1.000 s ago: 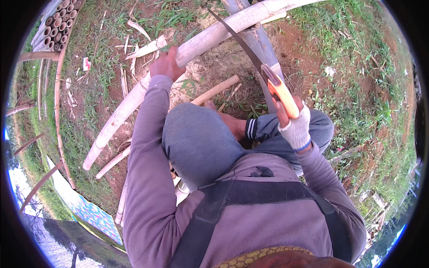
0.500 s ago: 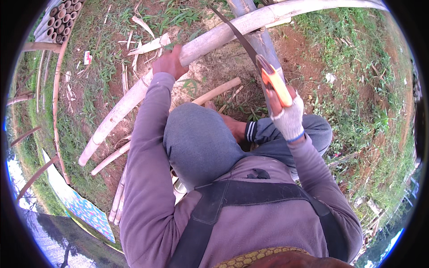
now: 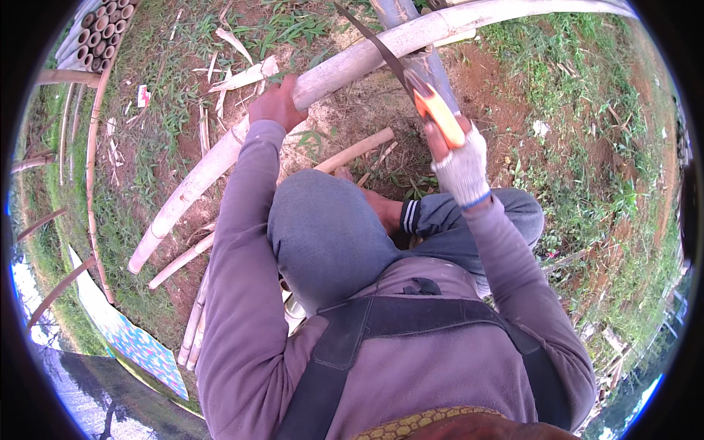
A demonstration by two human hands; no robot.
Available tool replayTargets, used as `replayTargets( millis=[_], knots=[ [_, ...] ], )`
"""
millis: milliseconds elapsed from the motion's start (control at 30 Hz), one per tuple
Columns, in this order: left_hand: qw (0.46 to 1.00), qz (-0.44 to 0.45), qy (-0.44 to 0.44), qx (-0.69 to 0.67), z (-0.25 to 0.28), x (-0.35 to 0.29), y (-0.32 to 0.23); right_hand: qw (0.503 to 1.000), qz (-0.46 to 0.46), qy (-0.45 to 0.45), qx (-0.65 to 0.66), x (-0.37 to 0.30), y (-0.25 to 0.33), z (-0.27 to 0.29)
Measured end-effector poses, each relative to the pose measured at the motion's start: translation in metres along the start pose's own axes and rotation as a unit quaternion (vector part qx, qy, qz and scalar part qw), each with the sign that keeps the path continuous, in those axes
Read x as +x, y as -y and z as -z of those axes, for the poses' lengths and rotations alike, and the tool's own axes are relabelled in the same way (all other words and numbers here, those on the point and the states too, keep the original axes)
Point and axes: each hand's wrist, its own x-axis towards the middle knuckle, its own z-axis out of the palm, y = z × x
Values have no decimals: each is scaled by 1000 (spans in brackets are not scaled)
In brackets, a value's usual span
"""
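Observation:
A long, pale bamboo pole [image 3: 345, 70] runs slantwise from the lower left to the far right. My bare left hand [image 3: 277, 106] is wrapped around it left of its middle. In a knitted white glove with bare fingers, my right hand [image 3: 458, 158] grips the orange handle of a hand saw [image 3: 384, 53]. The dark blade crosses the pole and points to the far left. Beneath the pole, near the blade, lies a thicker grey pole [image 3: 433, 73] that the bamboo rests across.
Cut bamboo pieces [image 3: 356, 149] and split scraps [image 3: 246, 77] lie on grassy soil. A stack of cut bamboo tubes [image 3: 99, 37] sits at the far left, near a thin pole rail [image 3: 92, 161]. My bent knee [image 3: 330, 235] is below the bamboo. A patterned sheet [image 3: 139, 341] lies at lower left.
My right hand and the saw have moved forward and left, sliding the blade further across the pole. My left hand stays on the bamboo, which has hardly moved.

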Motion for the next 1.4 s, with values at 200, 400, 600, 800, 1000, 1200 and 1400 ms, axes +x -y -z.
replayTargets(
  millis=[200, 400, 600, 800, 1000, 1200, 1400],
  knots=[
    [999, 10, 31, 6, 2, -8, -9, 990, 25, 80, -115, -118, 0, 86],
    [999, -6, 33, 3, 4, 3, -20, 989, 13, -5, -144, 62, -32, -44],
    [999, 7, 35, 3, 0, -7, -2, 994, 48, 52, -84, -42, -6, 40],
    [999, 13, 45, 10, 4, 2, -8, 993, 49, 78, -77, -62, -44, 42],
    [999, -13, 35, 7, -2, -4, -10, 999, -5, 19, -46, 81, -12, -50],
    [1000, 11, 28, 0, -1, -9, -4, 981, 78, 107, -143, -82, -11, 70],
    [1000, -10, 21, -14, -16, -13, -8, 986, 94, 40, -135, 6, -58, -17]
  ],
)
